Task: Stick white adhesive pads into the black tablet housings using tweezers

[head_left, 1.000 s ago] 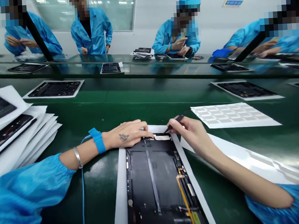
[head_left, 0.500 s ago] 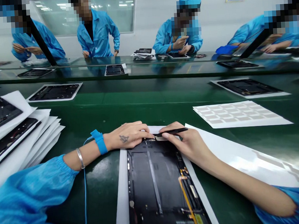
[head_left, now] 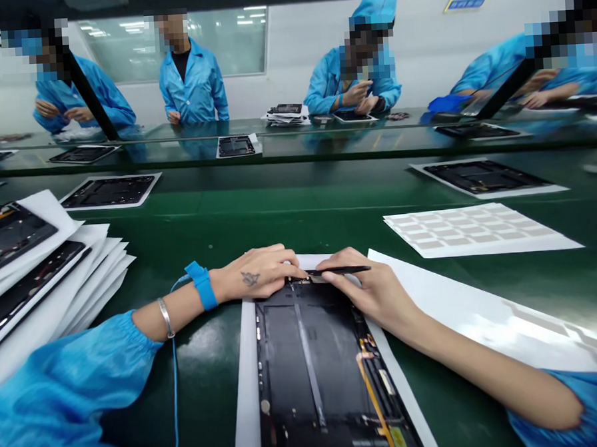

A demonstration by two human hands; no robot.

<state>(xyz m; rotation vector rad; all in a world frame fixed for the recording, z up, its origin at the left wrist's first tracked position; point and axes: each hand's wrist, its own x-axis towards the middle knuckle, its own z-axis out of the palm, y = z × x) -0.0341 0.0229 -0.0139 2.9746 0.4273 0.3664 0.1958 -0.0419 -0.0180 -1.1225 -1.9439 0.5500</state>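
Note:
An open tablet housing [head_left: 310, 356], black inside with an orange flex cable along its right side, lies on a white sheet [head_left: 244, 386] in front of me. My left hand [head_left: 261, 272] is closed at its far left edge, index fingertip pressed down near small parts there. Black tweezers [head_left: 346, 270] are pinched in my right hand [head_left: 369, 283]. Their tip points left and meets the far edge close to my left fingertip. What lies right under the tip is too small to make out. A blue wrist strap [head_left: 200, 285] with a cord circles my left wrist.
Stacked sheets with tablet housings [head_left: 26, 291] stand at the left. To the right lie a sheet of grey stickers [head_left: 479, 227] and white paper [head_left: 463, 308]. More housings [head_left: 111, 191] rest on the raised strip beyond. Co-workers in blue [head_left: 193, 79] are across the bench.
My view has tilted up slightly. Both hands stay at the housing's far edge, and the tweezers have turned a little in my right hand. A co-worker opposite has lowered an arm.

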